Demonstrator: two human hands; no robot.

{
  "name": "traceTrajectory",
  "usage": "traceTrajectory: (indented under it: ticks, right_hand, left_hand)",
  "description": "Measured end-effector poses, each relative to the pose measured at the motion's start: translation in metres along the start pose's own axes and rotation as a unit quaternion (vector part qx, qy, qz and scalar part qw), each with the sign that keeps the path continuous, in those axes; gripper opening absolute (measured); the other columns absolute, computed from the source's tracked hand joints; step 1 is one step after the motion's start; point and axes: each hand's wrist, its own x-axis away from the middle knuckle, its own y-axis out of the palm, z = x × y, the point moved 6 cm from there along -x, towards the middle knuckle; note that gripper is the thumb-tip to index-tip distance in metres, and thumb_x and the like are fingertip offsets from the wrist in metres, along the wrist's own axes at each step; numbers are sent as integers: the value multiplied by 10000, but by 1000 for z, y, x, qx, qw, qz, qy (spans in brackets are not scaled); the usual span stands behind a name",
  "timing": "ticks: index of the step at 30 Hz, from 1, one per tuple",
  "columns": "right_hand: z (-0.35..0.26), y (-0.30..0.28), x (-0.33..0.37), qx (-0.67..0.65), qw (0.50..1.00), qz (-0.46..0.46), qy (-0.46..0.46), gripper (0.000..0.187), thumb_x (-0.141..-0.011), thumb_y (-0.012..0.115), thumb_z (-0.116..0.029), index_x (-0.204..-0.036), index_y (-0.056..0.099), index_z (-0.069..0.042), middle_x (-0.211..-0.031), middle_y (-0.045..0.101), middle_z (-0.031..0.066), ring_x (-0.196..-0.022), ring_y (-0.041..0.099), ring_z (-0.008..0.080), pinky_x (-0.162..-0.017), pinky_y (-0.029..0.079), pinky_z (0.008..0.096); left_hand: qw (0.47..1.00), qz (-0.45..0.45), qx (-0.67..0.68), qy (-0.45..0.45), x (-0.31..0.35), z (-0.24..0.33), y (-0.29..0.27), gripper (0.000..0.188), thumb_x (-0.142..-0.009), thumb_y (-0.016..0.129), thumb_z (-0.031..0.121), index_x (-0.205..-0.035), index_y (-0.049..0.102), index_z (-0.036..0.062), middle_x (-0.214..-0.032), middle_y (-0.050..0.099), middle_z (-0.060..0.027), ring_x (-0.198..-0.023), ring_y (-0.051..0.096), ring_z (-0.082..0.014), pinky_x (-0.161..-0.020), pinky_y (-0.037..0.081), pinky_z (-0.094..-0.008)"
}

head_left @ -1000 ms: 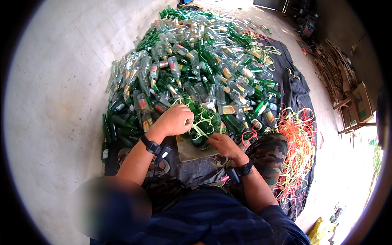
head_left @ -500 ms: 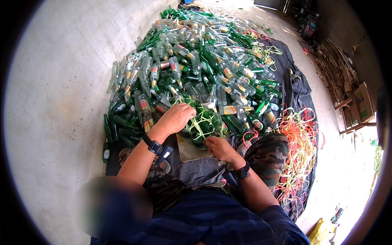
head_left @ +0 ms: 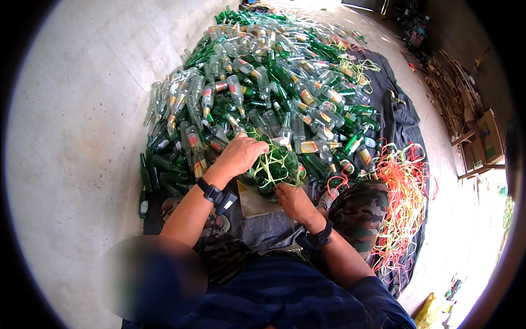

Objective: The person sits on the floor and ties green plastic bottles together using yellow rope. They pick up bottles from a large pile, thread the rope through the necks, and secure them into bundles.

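Observation:
In front of my lap stands a tight cluster of green glass bottles, necks up, on a pale flat board. A yellow-green plastic strap loops around the necks in a net-like pattern. My left hand is closed over the cluster's left side, its fingertips pinching the strap by the necks. Low at the near right side, my right hand is curled with thumb and fingers together on the strap. Its fingertips are partly hidden against the bottles.
A large heap of clear and green bottles spreads beyond the cluster. Tangled red and yellow-green straps lie right of my knee on a dark sheet. A pale wall borders the left; cardboard stands at right.
My left hand has shifted slightly up and right over the necks. The strand that ran between both hands no longer shows stretched out. My right hand stays almost in place.

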Motion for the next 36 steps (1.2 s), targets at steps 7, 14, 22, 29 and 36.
traceTrajectory:
  ticks: [7,14,22,29,36]
  right_hand:
    - [-2,-2,0,24,1000,6,2,184,-1035,554,-159,-1065,627,7,-819,669,284,-788,676,471,-697,519,530]
    - [-7,-5,-2,64,998,3,-5,206,-1030,542,-181,-1061,638,-1,-918,687,290,-892,667,497,-761,516,568]
    - [5,-13,-4,76,996,-40,10,221,-1015,540,-211,-1047,665,-31,-958,710,269,-908,679,487,-777,533,568]
    - [7,-14,-3,89,993,-76,30,245,-1011,529,-248,-1057,687,-66,-965,720,259,-921,685,483,-791,541,562]
    - [9,-22,-3,71,993,-77,-56,231,-1002,531,-209,-963,679,-35,-906,712,228,-869,676,464,-752,524,541]
  left_hand:
    - [999,-21,46,-14,-10,-5,4,116,-1000,634,195,-1034,714,118,-903,754,-84,-838,707,-325,-854,494,-449]
    - [998,-59,23,-18,-16,-8,12,114,-990,657,230,-1022,714,137,-909,762,-60,-826,708,-304,-843,492,-445]
    - [998,-53,8,-43,-11,-8,13,57,-965,680,177,-999,721,157,-874,745,-24,-881,709,-252,-873,453,-422]
    - [999,-30,13,-24,-2,-2,10,86,-944,693,133,-988,755,174,-882,730,-14,-935,693,-248,-896,439,-423]
    - [998,-15,-40,-39,8,22,8,224,-919,619,75,-1078,751,161,-1004,715,-54,-1069,659,-260,-932,430,-431]
